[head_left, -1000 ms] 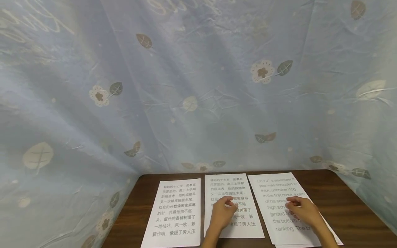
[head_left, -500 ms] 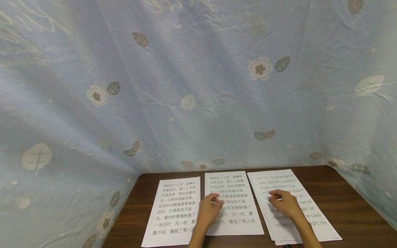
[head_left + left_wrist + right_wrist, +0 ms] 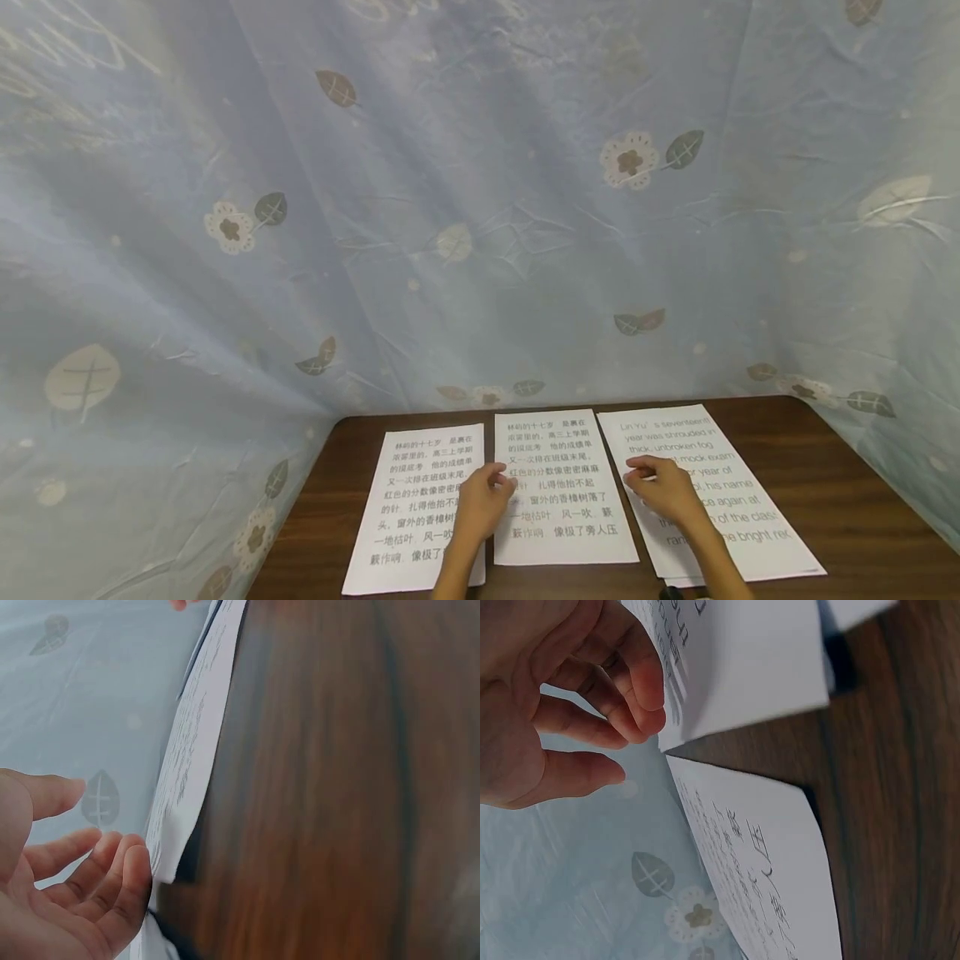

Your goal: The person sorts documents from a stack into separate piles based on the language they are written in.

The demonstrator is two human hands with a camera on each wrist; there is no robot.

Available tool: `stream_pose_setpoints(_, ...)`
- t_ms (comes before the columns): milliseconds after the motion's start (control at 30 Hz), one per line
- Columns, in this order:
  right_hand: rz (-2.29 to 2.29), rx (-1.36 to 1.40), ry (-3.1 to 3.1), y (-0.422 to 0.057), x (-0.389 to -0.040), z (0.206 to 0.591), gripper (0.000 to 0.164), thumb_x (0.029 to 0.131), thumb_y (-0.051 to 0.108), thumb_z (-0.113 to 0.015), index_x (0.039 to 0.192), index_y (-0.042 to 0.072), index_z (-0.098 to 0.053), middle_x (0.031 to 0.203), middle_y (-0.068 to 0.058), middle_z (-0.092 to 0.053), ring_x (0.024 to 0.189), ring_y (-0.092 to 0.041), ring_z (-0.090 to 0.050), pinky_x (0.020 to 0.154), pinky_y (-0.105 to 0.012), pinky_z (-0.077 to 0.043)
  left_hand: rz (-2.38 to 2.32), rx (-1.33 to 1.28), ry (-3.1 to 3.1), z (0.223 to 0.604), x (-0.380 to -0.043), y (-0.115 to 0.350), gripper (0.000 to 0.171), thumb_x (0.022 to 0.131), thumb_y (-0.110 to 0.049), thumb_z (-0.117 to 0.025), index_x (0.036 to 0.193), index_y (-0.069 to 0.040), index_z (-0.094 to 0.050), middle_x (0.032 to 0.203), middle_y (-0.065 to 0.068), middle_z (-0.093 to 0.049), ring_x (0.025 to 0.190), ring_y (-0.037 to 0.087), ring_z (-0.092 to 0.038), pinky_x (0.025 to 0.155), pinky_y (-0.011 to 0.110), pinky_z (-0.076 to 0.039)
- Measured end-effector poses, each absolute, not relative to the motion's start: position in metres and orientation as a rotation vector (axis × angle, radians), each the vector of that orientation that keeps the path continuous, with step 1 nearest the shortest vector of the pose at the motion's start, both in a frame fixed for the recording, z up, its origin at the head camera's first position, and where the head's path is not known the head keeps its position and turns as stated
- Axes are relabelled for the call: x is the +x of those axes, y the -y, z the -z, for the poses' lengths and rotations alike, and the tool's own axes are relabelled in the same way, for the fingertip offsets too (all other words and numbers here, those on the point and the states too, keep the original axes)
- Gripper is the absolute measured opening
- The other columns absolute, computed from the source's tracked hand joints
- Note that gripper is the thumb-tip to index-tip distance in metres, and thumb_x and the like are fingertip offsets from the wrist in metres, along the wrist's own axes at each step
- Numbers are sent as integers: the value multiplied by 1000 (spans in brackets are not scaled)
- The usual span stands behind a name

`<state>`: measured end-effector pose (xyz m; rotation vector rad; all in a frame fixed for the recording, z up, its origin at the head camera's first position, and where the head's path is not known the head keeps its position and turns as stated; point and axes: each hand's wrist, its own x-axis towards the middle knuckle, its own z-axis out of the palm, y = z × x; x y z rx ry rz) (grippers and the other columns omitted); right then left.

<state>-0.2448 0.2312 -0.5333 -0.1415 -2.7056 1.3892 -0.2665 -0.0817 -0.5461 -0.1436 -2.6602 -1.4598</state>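
Note:
My left hand point(image 3: 482, 502) hovers over the gap between the left Chinese-text sheet point(image 3: 420, 533) and the middle Chinese-text sheet point(image 3: 566, 546). In the left wrist view its fingers bend loosely, the thumb stands apart and nothing lies between them. My right hand point(image 3: 663, 487) is over the left part of the English-text sheet point(image 3: 757, 558), near its edge toward the middle sheet. In the right wrist view those fingers point(image 3: 646, 675) curl loosely, the thumb apart, holding nothing. Both hands cover some printed lines.
All three sheets lie side by side on a dark wooden table point(image 3: 315, 500). Under the English sheet another white sheet shows at its lower edge. A light blue curtain point(image 3: 525, 333) with leaf and flower prints hangs behind the table and along its left side.
Both hands have moved left: the left from the middle sheet to the gap beside it, the right from the English sheet's middle to its left part. The sheets stay in place.

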Motion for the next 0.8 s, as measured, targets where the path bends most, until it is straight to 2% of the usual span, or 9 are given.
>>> stream_pose_setpoints(167, -1411, -121, 2705, -224, -244, 532, 38, 97, 14, -72, 128, -7, -72, 107, -17, -78, 76, -19, -75, 58, -26, -59, 1425, -131, 2654, 545, -269, 90, 41, 98, -25, -75, 130, 0, -72, 105, 6, -74, 89, 13, -69, 72, 26, -57)
stream_pose_setpoints(467, -1403, -144, 2711, -212, -245, 529, 40, 96, 17, -74, 129, -6, -72, 105, -12, -78, 82, -18, -75, 61, -27, -58, 1425, -122, 2680, 545, -270, 103, 43, 99, -25, -75, 132, 1, -70, 109, 9, -75, 95, 19, -72, 72, 29, -61)
stream_pose_setpoints(800, -1354, -158, 2724, -214, -243, 528, 38, 94, 16, -75, 125, -6, -73, 102, -12, -79, 76, -16, -72, 60, -28, -55, 1398, -131, 2707, 546, -270, 103, 45, 97, -26, -77, 131, 3, -72, 107, 10, -75, 91, 17, -69, 68, 26, -56)
